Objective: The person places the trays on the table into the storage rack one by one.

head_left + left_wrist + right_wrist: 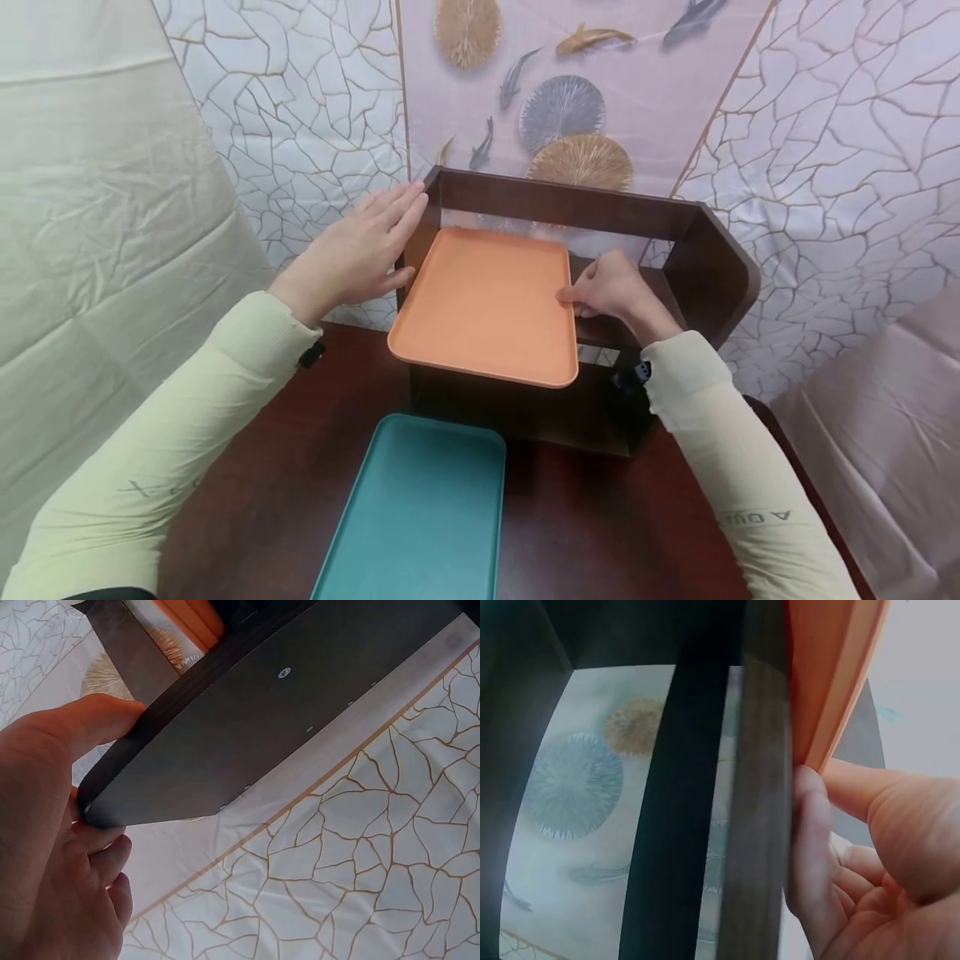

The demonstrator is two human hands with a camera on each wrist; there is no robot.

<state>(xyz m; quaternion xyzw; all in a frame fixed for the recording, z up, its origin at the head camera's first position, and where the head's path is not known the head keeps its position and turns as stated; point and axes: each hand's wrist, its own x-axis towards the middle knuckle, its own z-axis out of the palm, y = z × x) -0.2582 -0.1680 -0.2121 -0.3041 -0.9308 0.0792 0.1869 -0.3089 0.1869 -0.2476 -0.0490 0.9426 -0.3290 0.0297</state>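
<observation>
The person's left hand [360, 246] rests, fingers straight, on the left side of a dark shelf [566, 202]. Below, between the hands, a green tray [420, 508] lies on the table [277, 458]. Above it, also between them, the right hand [611, 287] pinches an orange tray [487, 304] by its right edge.

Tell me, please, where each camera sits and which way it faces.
Head: on the head, facing forward and down at the shelf, orange tray and green tray; left hand, right hand and sleeves show.
Left wrist: on that wrist, facing the shelf's side board; left hand only.
Right wrist: on that wrist, facing into the shelf; right hand only.
Head and right wrist both show the pinched orange tray.
</observation>
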